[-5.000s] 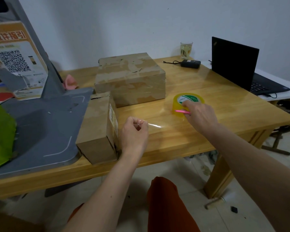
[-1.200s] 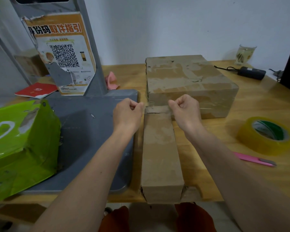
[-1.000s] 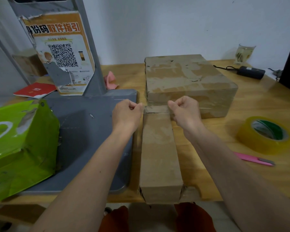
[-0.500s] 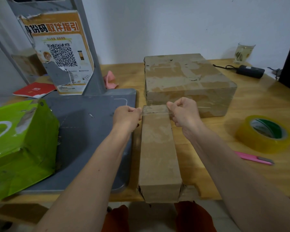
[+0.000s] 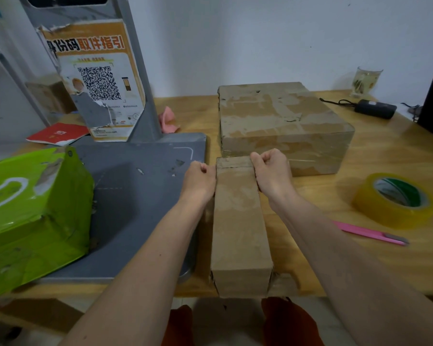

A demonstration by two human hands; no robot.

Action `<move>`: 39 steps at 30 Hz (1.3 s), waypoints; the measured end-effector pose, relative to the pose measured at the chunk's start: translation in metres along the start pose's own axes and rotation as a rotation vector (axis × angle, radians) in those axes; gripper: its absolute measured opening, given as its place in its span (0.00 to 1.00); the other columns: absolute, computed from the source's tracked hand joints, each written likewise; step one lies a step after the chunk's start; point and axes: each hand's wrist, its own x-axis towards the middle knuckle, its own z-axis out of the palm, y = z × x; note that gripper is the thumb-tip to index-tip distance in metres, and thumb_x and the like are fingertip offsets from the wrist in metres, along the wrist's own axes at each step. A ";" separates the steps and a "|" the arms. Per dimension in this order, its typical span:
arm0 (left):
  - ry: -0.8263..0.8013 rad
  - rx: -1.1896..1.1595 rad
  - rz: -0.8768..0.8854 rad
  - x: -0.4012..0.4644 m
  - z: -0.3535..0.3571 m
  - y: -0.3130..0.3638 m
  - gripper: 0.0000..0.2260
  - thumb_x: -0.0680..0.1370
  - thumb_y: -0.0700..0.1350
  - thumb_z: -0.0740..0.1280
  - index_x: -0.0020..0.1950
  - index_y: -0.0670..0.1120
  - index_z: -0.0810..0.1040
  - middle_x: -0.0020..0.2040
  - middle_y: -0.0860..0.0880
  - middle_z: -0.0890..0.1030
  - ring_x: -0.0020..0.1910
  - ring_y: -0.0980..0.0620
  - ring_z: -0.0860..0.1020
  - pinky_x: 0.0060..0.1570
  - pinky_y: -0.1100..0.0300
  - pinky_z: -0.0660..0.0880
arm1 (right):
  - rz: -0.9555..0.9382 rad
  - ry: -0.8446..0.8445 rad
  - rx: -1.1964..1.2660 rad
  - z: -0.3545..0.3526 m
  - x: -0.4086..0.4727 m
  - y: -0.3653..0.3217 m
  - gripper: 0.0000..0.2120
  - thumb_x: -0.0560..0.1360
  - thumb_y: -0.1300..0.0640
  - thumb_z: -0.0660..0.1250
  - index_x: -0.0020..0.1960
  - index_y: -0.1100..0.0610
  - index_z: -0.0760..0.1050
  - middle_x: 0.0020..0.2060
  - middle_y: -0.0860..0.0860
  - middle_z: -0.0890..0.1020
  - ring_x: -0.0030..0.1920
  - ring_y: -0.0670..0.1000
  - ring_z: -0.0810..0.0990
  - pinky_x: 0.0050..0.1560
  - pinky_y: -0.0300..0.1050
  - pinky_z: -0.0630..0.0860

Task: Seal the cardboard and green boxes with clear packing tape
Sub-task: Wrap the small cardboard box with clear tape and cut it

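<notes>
Bright green glossy box sits at the counter's left edge on a grey flat base; left hand, fingers curled tight, presses against the left side of a long narrow brown cardboard box at the front edge. Right hand, fingers also curled, presses its right side; whether either pinches tape, cannot tell. A large flat brown cardboard box lies just behind, and a yellowish clear tape roll sits near the right edge.

the narrow box is plain brown, as is the big box behind it, streaked with glossy patches. left of it: a grey tray, a lime-green box with white marks. right of it: a yellow tape roll with a green-and-white core, a pink cutter.
</notes>
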 end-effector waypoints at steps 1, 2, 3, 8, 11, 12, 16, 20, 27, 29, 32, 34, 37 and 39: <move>-0.041 0.016 -0.041 0.002 0.000 -0.004 0.11 0.81 0.44 0.61 0.41 0.42 0.73 0.37 0.47 0.74 0.35 0.51 0.72 0.31 0.60 0.64 | -0.004 -0.004 -0.012 0.000 0.000 0.000 0.15 0.80 0.54 0.61 0.36 0.56 0.68 0.34 0.51 0.73 0.36 0.50 0.71 0.39 0.45 0.67; -0.064 0.014 -0.083 0.001 -0.001 -0.008 0.07 0.80 0.43 0.63 0.48 0.40 0.76 0.41 0.46 0.77 0.36 0.52 0.74 0.32 0.60 0.65 | -0.009 -0.011 -0.022 0.000 0.001 0.001 0.16 0.80 0.54 0.61 0.35 0.56 0.66 0.33 0.51 0.71 0.34 0.50 0.69 0.38 0.44 0.66; -0.043 -0.017 -0.104 -0.001 -0.002 -0.011 0.08 0.80 0.41 0.64 0.56 0.40 0.76 0.45 0.47 0.78 0.39 0.53 0.75 0.34 0.62 0.67 | -0.009 -0.024 -0.024 0.000 0.001 0.002 0.17 0.81 0.54 0.61 0.34 0.55 0.65 0.32 0.50 0.70 0.33 0.49 0.68 0.37 0.43 0.64; 0.027 -0.022 0.344 -0.024 -0.017 0.014 0.17 0.82 0.42 0.61 0.71 0.47 0.70 0.67 0.52 0.74 0.68 0.53 0.70 0.66 0.60 0.68 | -0.024 -0.032 -0.030 0.004 0.003 0.006 0.15 0.81 0.54 0.60 0.36 0.56 0.66 0.32 0.50 0.70 0.35 0.51 0.68 0.39 0.45 0.65; -0.434 0.509 0.410 -0.043 -0.013 0.033 0.34 0.81 0.62 0.55 0.80 0.45 0.53 0.80 0.52 0.53 0.79 0.51 0.48 0.76 0.53 0.51 | -0.034 -0.032 -0.073 0.004 0.003 0.006 0.15 0.81 0.56 0.59 0.36 0.55 0.65 0.32 0.49 0.69 0.33 0.48 0.65 0.36 0.42 0.63; -0.462 0.687 0.405 -0.045 -0.011 0.035 0.37 0.80 0.66 0.52 0.81 0.45 0.46 0.81 0.50 0.45 0.79 0.51 0.41 0.77 0.53 0.44 | -0.042 -0.036 -0.107 0.003 0.003 0.006 0.17 0.81 0.57 0.59 0.34 0.55 0.64 0.31 0.49 0.68 0.31 0.46 0.64 0.33 0.41 0.61; -0.462 0.880 0.421 -0.050 -0.007 0.043 0.37 0.81 0.64 0.48 0.80 0.43 0.39 0.80 0.46 0.38 0.78 0.50 0.37 0.77 0.54 0.38 | -0.046 -0.044 -0.166 0.001 0.002 0.010 0.17 0.81 0.57 0.59 0.34 0.59 0.67 0.28 0.49 0.68 0.28 0.46 0.63 0.28 0.38 0.59; -0.484 0.803 0.520 -0.060 -0.004 0.048 0.28 0.85 0.51 0.50 0.80 0.45 0.41 0.81 0.48 0.40 0.79 0.53 0.39 0.75 0.58 0.39 | -0.019 -0.069 -0.105 0.000 0.001 0.014 0.10 0.80 0.58 0.60 0.49 0.65 0.74 0.41 0.56 0.77 0.39 0.51 0.73 0.38 0.43 0.67; -0.285 0.584 0.433 -0.073 0.000 0.042 0.37 0.79 0.52 0.62 0.81 0.49 0.43 0.80 0.52 0.39 0.79 0.52 0.43 0.77 0.52 0.49 | 0.139 -0.228 -0.077 -0.007 -0.004 0.023 0.03 0.78 0.61 0.58 0.48 0.60 0.70 0.39 0.53 0.73 0.38 0.50 0.71 0.38 0.44 0.70; -0.243 0.638 0.293 -0.073 0.001 0.041 0.43 0.76 0.59 0.63 0.81 0.45 0.42 0.80 0.47 0.38 0.79 0.48 0.41 0.76 0.51 0.49 | 0.155 -0.222 -0.132 -0.014 -0.009 0.025 0.02 0.78 0.63 0.60 0.49 0.57 0.69 0.44 0.54 0.73 0.43 0.53 0.73 0.47 0.52 0.74; -0.218 0.658 0.229 -0.072 0.002 0.042 0.42 0.76 0.61 0.61 0.81 0.44 0.44 0.81 0.45 0.41 0.79 0.44 0.47 0.73 0.49 0.58 | -0.051 0.012 -0.080 -0.026 -0.023 0.007 0.03 0.80 0.61 0.59 0.52 0.55 0.70 0.50 0.53 0.77 0.51 0.53 0.77 0.55 0.52 0.77; -0.206 0.658 0.234 -0.072 0.003 0.041 0.41 0.76 0.62 0.61 0.81 0.46 0.46 0.81 0.43 0.42 0.79 0.42 0.51 0.71 0.48 0.62 | -0.104 -0.060 0.150 -0.027 -0.034 -0.011 0.10 0.82 0.54 0.57 0.61 0.55 0.71 0.58 0.50 0.76 0.58 0.49 0.76 0.60 0.47 0.74; -0.213 0.629 0.240 -0.071 0.001 0.041 0.38 0.76 0.61 0.62 0.80 0.49 0.51 0.81 0.42 0.45 0.78 0.40 0.55 0.71 0.47 0.64 | -0.017 -0.374 0.312 -0.017 -0.040 -0.023 0.27 0.81 0.41 0.54 0.77 0.50 0.58 0.72 0.44 0.65 0.71 0.44 0.63 0.71 0.44 0.59; -0.237 0.608 0.255 -0.072 -0.001 0.041 0.35 0.76 0.60 0.62 0.80 0.54 0.54 0.80 0.42 0.47 0.77 0.39 0.57 0.71 0.46 0.64 | 0.060 -0.483 0.400 -0.008 -0.032 -0.015 0.38 0.75 0.31 0.57 0.79 0.47 0.53 0.77 0.44 0.59 0.75 0.45 0.57 0.76 0.50 0.54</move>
